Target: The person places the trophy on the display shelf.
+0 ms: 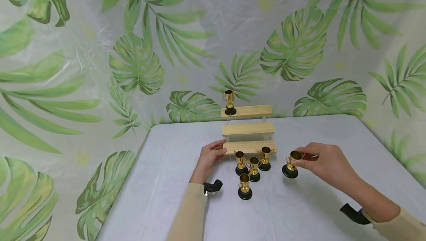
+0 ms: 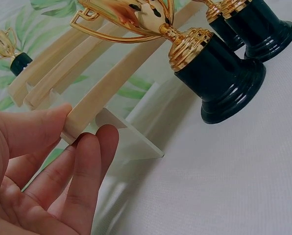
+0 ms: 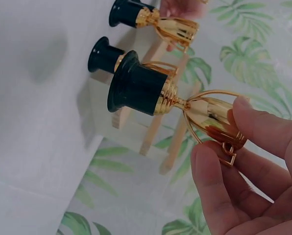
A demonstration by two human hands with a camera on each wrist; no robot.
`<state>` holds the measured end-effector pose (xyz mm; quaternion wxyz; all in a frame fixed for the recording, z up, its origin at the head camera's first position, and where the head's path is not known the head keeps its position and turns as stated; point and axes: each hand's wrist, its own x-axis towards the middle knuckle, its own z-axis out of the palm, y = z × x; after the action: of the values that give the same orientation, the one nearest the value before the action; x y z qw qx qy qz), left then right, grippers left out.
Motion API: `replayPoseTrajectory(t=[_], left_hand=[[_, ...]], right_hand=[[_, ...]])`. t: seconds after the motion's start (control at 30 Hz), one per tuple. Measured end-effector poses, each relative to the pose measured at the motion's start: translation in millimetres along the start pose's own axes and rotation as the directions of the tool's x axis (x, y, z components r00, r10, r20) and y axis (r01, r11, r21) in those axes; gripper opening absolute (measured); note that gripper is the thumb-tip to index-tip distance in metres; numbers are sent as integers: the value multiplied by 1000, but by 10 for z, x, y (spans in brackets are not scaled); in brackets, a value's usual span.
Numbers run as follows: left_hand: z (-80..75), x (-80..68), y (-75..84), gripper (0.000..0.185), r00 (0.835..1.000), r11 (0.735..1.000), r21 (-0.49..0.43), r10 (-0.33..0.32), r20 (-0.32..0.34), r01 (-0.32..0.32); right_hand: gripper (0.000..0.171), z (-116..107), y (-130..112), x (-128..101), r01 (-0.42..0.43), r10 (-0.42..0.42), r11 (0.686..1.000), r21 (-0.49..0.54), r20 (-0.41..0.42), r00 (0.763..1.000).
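A three-step wooden stand (image 1: pixel 247 129) sits mid-table, with one gold trophy on a black base (image 1: pixel 229 102) on its top step. My left hand (image 1: pixel 213 155) holds the left end of the lowest step (image 2: pixel 94 100), thumb on top and fingers under it beside the clear support (image 2: pixel 131 139). My right hand (image 1: pixel 299 159) pinches the cup of another trophy (image 1: pixel 291 164) right of the stand. Its black base (image 3: pixel 136 88) is at or just above the tablecloth, and the trophy leans slightly. Several more trophies (image 1: pixel 254 168) stand in front of the stand between my hands.
The table (image 1: pixel 173 204) carries a pale cloth, and a leaf-print backdrop (image 1: pixel 139 63) closes it in behind and on both sides. The table's left edge runs diagonally near my left sleeve (image 1: pixel 189 215). The middle step of the stand bears nothing.
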<state>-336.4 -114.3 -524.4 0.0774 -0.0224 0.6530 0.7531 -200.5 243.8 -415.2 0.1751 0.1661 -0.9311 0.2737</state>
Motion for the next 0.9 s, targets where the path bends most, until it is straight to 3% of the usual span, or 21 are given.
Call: replayPoseTrajectory(t=[0.9], left_hand=[[-7, -12, -1, 46, 1000, 1000, -21, 4, 25, -3]], right_hand=[[34, -160, -39, 268, 27, -27, 1000, -5, -52, 998]])
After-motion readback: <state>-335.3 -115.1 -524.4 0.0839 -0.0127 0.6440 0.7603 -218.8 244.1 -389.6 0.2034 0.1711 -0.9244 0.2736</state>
